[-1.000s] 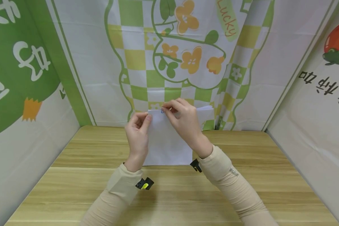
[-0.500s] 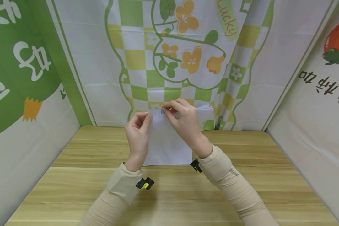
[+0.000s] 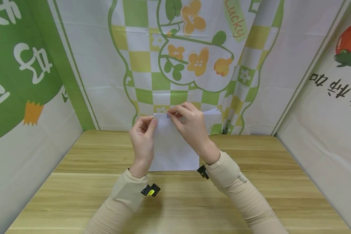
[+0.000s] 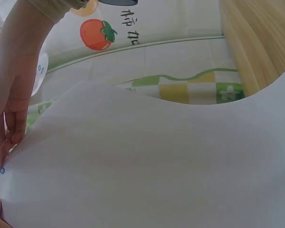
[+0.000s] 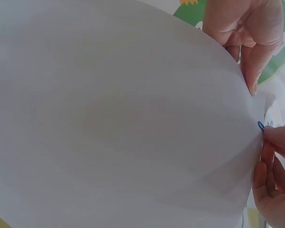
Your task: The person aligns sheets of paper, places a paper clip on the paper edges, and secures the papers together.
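A white sheet of paper [image 3: 175, 146] stands upright above the wooden table, its top edge held by both hands. My left hand [image 3: 142, 136] pinches the top left corner between thumb and fingers. Slightly further along that edge, my right hand [image 3: 193, 125] pinches a small blue paper clip [image 5: 261, 126], whose rounded end shows against the sheet. Most of the clip is hidden by the fingertips. Seen from the left wrist, the paper [image 4: 147, 156] bows broadly across the view. Whether the sheet is single or several together, I cannot tell.
Edges of more white sheets [image 3: 213, 112] show behind the right hand. The wooden table [image 3: 175, 201] meets printed cloth walls at the back and both sides. A white rounded thing with blue marks [image 4: 40, 73] is partly visible behind the right hand in the left wrist view.
Both hands keep nearly the same place and grip on the paper and the paper clip. Only a very slight shift of the clip and fingertips shows.
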The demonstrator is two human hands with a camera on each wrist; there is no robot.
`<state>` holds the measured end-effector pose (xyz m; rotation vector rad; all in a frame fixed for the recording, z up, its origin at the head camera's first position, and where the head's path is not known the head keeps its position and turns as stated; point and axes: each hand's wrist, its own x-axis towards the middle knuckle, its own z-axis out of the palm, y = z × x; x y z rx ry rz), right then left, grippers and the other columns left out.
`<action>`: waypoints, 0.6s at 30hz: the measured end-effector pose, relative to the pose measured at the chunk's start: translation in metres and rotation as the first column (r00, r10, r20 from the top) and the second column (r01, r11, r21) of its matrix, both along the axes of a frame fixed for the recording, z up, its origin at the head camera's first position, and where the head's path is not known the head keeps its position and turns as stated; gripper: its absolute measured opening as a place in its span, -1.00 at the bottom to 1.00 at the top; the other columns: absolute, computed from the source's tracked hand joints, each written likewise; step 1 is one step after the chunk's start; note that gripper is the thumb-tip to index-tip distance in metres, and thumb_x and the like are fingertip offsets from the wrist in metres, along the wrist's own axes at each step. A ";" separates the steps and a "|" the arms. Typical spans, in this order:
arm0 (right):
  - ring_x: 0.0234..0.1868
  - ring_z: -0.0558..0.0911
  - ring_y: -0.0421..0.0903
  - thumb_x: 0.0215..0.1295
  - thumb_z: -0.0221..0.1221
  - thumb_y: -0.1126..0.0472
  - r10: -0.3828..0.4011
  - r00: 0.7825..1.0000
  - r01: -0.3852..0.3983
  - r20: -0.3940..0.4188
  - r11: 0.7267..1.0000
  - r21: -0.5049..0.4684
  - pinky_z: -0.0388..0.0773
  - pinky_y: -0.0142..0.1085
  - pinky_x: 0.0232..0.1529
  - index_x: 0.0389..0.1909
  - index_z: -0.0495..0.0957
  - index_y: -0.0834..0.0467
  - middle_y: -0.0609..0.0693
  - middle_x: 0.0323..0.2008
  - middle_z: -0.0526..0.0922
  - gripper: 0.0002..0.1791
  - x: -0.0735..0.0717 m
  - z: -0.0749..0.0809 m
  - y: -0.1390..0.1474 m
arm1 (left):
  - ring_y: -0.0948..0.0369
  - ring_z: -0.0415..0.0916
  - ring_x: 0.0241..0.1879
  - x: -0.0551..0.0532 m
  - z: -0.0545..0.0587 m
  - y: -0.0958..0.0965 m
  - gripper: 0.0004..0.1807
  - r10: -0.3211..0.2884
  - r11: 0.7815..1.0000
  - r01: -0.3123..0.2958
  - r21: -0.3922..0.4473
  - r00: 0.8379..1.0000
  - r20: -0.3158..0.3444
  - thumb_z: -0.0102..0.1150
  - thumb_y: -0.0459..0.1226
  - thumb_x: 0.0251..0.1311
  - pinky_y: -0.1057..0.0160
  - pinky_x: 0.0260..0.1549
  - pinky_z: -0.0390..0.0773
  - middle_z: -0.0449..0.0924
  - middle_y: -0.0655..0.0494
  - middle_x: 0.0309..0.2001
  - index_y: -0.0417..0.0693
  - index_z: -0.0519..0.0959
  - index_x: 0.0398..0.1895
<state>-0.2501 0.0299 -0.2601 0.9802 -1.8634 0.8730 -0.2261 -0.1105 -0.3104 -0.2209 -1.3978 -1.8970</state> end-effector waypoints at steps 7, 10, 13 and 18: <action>-0.37 0.61 -0.16 0.18 0.28 0.27 -0.011 1.000 0.011 -0.012 1.000 0.006 0.55 -0.47 -0.34 -0.40 0.69 0.16 0.02 -0.39 0.63 -0.95 0.000 0.000 -0.001 | 0.37 0.46 -0.44 0.000 0.000 0.001 -0.74 -0.006 1.000 0.006 0.026 1.000 -0.003 0.24 -0.39 0.15 0.48 -0.41 0.45 0.57 0.26 -0.44 -0.52 0.50 -0.29; -0.36 0.61 -0.16 0.18 0.28 0.27 -0.010 1.000 0.010 -0.012 1.000 0.007 0.55 -0.47 -0.34 -0.40 0.69 0.16 0.02 -0.39 0.64 -0.95 0.000 0.000 -0.001 | 0.36 0.47 -0.43 0.001 0.000 0.001 -0.74 -0.007 0.999 0.007 0.034 1.000 0.001 0.24 -0.40 0.15 0.48 -0.41 0.45 0.57 0.26 -0.44 -0.54 0.49 -0.27; -0.36 0.61 -0.16 0.17 0.29 0.27 -0.007 1.000 0.007 -0.011 1.000 0.006 0.55 -0.47 -0.33 -0.40 0.69 0.16 0.02 -0.39 0.63 -0.96 0.001 0.000 -0.001 | 0.36 0.46 -0.42 0.001 0.001 0.002 -0.76 -0.007 0.999 0.007 0.034 1.000 0.005 0.22 -0.41 0.16 0.47 -0.40 0.46 0.57 0.26 -0.43 -0.53 0.50 -0.27; -0.35 0.61 -0.16 0.17 0.29 0.28 -0.013 1.000 0.013 -0.011 1.000 0.010 0.55 -0.47 -0.33 -0.40 0.69 0.17 0.02 -0.39 0.63 -0.96 0.001 -0.001 -0.001 | 0.35 0.46 -0.42 0.001 0.001 0.003 -0.77 -0.012 0.999 0.012 0.041 1.000 0.003 0.21 -0.43 0.17 0.47 -0.39 0.46 0.57 0.25 -0.43 -0.53 0.50 -0.27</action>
